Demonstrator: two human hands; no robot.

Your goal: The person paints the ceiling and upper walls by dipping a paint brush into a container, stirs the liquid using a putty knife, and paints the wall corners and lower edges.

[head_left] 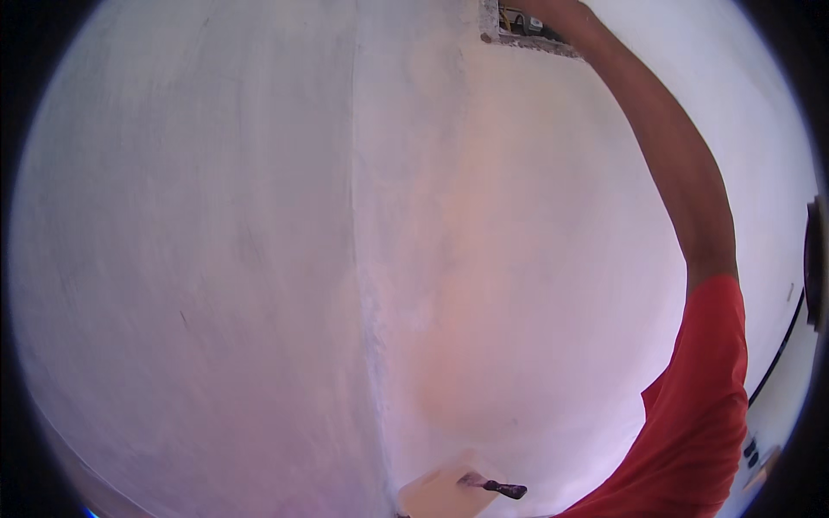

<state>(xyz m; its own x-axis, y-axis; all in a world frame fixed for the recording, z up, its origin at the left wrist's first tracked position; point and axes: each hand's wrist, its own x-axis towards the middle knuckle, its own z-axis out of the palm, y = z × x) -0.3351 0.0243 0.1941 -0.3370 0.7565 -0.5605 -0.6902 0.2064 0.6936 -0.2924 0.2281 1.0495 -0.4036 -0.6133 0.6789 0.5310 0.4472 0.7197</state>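
Note:
My right arm, in a red sleeve, reaches up along the right side to the top of the picture. At its end my right hand [553, 7] is mostly cut off by the top edge, so its fingers and anything in them do not show. It is beside a rough-edged opening [534, 41] in the wall, with wires and small fittings inside. Low in the middle, a flat beige board [436, 498] carries a putty knife [496, 486] with a dark handle. What holds up the board cannot be seen. My left hand is out of the picture.
A pale, smeared wall [216, 216] fills most of the view, with a vertical corner line [354, 207] running down it. At the far right are a dark rounded object [814, 263], a black cable or rod [777, 354] and small dark items [751, 451].

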